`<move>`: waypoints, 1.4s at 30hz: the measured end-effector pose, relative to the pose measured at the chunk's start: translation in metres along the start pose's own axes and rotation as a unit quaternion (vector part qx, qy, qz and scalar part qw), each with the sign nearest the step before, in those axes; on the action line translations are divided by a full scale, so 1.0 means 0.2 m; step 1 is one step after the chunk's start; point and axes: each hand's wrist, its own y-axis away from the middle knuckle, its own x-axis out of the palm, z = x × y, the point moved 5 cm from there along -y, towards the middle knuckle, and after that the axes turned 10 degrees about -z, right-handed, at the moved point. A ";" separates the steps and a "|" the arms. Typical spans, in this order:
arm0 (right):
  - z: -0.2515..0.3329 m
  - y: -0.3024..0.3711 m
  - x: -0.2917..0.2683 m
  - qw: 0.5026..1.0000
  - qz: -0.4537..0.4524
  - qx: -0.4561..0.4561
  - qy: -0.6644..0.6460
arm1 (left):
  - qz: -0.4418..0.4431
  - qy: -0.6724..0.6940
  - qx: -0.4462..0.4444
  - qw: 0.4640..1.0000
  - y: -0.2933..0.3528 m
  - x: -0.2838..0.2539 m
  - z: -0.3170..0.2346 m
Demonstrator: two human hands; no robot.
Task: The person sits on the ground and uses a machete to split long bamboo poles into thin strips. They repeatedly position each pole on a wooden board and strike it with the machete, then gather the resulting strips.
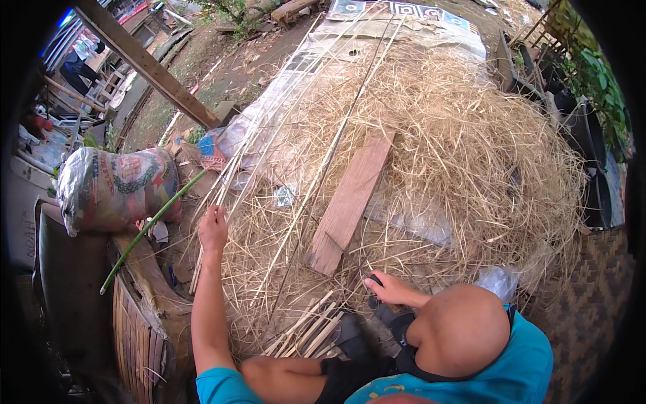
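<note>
Several long thin bamboo strips (296,128) lie lengthwise over a big pile of dry straw (464,148). My left hand (213,229) reaches out to the left and closes on the near ends of some of those strips. My right hand (389,289) rests low at the straw's near edge, fingers curled over a small dark object (374,279); what kind of thing it is I cannot make out. A head and a teal shirt (498,363) fill the lower right. Short split bamboo pieces (306,331) lie by the knees.
A wooden plank (350,198) lies on the straw. At left are a stuffed printed sack (114,188), a green bamboo stalk (148,229) and a woven bamboo panel (134,337). A slanted wooden beam (148,64) stands top left; black pots (592,135) and a woven mat (592,310) are at right.
</note>
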 end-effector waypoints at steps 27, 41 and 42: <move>0.78 -0.11 0.73 0.815 0.401 0.170 -0.382 | 0.244 0.004 0.048 0.969 0.00 -0.07 -0.47; 0.44 0.04 0.39 0.900 0.434 -0.016 -0.045 | 0.095 0.302 -0.167 0.934 -0.09 -0.32 -0.48; 0.34 -0.01 0.35 0.902 0.429 -0.022 -0.047 | 0.137 0.307 -0.161 0.928 -0.12 -0.20 -0.54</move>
